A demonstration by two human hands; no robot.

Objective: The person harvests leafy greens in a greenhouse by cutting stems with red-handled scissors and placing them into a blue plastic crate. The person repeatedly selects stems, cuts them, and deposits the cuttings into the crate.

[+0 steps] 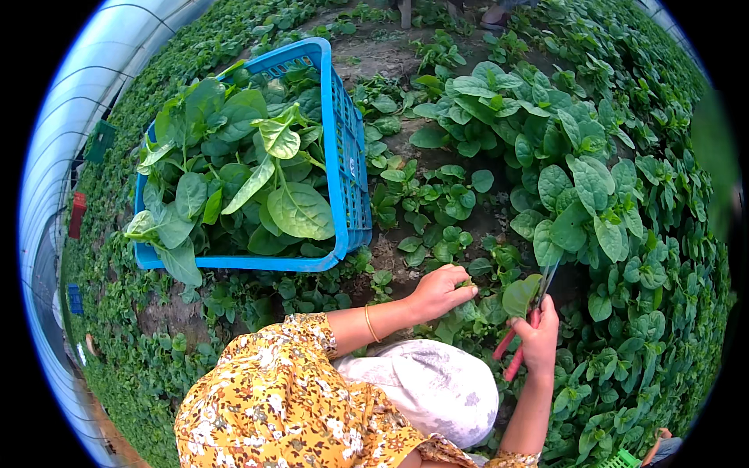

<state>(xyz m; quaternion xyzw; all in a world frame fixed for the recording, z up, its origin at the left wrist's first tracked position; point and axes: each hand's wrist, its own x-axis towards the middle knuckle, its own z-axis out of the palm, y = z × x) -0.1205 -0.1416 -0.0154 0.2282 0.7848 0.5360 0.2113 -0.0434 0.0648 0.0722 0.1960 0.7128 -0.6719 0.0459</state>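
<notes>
My right hand (537, 338) grips a pair of red-handled scissors (517, 358). Their metal blades point up at the base of a leafy plant (576, 216) that looks like Malabar spinach. A broad leaf (519, 296) lies against the scissors, by my right thumb. To the left, my left hand (440, 294) is curled with thumb and fingers together. A bit of green stem shows at its fingertips, and pale leaves (462, 319) hang just below; the hand partly hides what it grips. A blue plastic crate (345, 175), heaped with cut leafy shoots (234, 169), stands beyond my left arm.
Taller plants (503, 105) grow at the upper right; low ones surround the crate. A plastic-film greenhouse wall (76, 111) curves along the left. Farther off are green (100, 141), red (76, 215) and blue (75, 298) crates. Another person's shoe (495, 16) shows at the top.
</notes>
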